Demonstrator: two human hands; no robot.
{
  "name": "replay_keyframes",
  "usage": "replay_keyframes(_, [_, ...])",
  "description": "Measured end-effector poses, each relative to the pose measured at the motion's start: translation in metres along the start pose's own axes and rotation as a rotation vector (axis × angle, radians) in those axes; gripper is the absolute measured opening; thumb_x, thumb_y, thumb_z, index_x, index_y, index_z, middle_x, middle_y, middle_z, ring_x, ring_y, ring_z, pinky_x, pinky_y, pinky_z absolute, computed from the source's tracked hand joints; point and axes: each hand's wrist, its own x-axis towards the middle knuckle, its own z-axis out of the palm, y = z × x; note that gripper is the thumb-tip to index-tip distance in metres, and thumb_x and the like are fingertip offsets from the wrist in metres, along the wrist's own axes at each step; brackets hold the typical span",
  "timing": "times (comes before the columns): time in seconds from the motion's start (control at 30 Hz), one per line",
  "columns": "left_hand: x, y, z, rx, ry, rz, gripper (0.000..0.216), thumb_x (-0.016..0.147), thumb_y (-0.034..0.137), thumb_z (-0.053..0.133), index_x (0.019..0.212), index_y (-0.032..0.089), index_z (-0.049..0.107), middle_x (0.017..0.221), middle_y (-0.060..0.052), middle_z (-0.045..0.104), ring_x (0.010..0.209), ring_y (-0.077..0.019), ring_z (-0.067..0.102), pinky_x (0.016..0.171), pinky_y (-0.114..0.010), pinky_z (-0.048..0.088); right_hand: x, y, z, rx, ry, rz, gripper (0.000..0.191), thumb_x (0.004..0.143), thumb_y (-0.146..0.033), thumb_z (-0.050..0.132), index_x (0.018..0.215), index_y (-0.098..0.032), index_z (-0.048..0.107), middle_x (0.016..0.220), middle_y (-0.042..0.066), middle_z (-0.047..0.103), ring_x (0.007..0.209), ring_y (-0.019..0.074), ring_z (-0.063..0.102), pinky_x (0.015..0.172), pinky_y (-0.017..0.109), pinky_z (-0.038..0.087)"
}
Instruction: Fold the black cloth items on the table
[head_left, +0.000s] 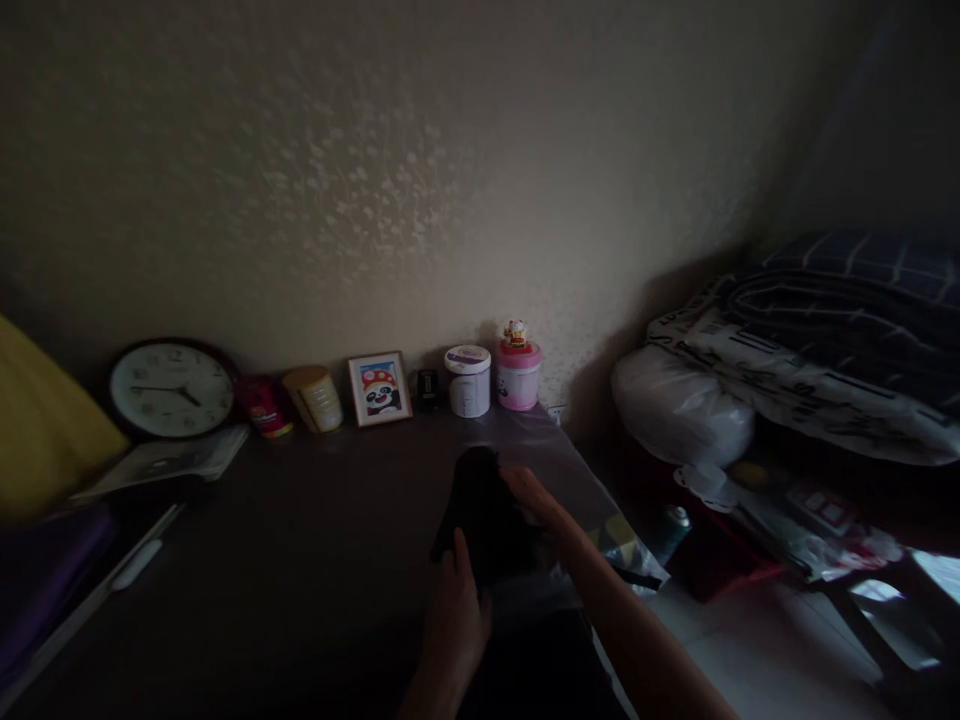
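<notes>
A black piece of cloth [486,505] lies on the dark table [300,560] near its right side. My left hand [456,610] rests on the cloth's near edge, fingers pressed against it. My right hand [534,498] reaches in from the right and lies on the cloth's far right part, fingers curled onto it. The room is dim, so whether either hand pinches the cloth or only presses on it is hard to see.
Along the wall stand a round clock [172,390], a red item [264,405], a yellow jar [315,398], a framed panda picture [379,388], a white tub [469,380] and a pink tub [517,375]. Papers [169,462] lie at left. Bedding [817,350] is piled at right.
</notes>
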Motion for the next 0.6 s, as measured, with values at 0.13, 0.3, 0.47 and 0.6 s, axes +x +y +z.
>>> replay_keyframes(0.13, [0.000,0.001,0.000,0.016,0.019,0.018,0.069,0.079,0.012,0.037,0.138,0.006,0.001,0.127,-0.018,0.038,0.096,-0.0179,0.054,0.075,-0.023,0.040,-0.004,0.000,-0.003,-0.061,-0.006,-0.027,0.032,0.071,-0.009,0.038,0.082,-0.016,0.068,0.081,0.003,0.068,0.075,0.0149,0.059,0.070,0.023,0.042])
replay_keyframes(0.3, [0.000,0.000,0.002,-0.002,0.004,0.003,0.069,0.080,0.012,0.036,0.138,0.007,-0.001,0.130,-0.019,0.035,0.097,-0.0180,0.054,0.074,-0.023,0.040,-0.009,0.000,-0.002,-0.157,0.017,-0.002,0.040,0.068,-0.007,0.041,0.099,-0.015,0.065,0.100,0.008,0.067,0.092,0.0202,0.059,0.081,0.027,0.041])
replay_keyframes(0.47, [0.001,-0.003,0.006,-0.006,0.020,0.022,0.070,0.079,0.012,0.036,0.138,0.007,-0.001,0.130,-0.019,0.036,0.097,-0.0170,0.055,0.073,-0.022,0.041,-0.009,-0.005,0.000,-0.248,0.025,0.009,0.041,0.070,-0.009,0.042,0.105,-0.016,0.063,0.106,0.007,0.065,0.097,0.0191,0.058,0.085,0.025,0.040])
replay_keyframes(0.6, [0.000,-0.003,0.005,0.007,0.013,0.017,0.070,0.079,0.013,0.036,0.138,0.007,-0.002,0.130,-0.019,0.036,0.095,-0.0179,0.055,0.072,-0.024,0.042,-0.010,-0.011,-0.002,-0.301,0.019,0.002,0.040,0.071,-0.010,0.042,0.106,-0.016,0.063,0.106,0.008,0.065,0.097,0.0184,0.058,0.084,0.023,0.039])
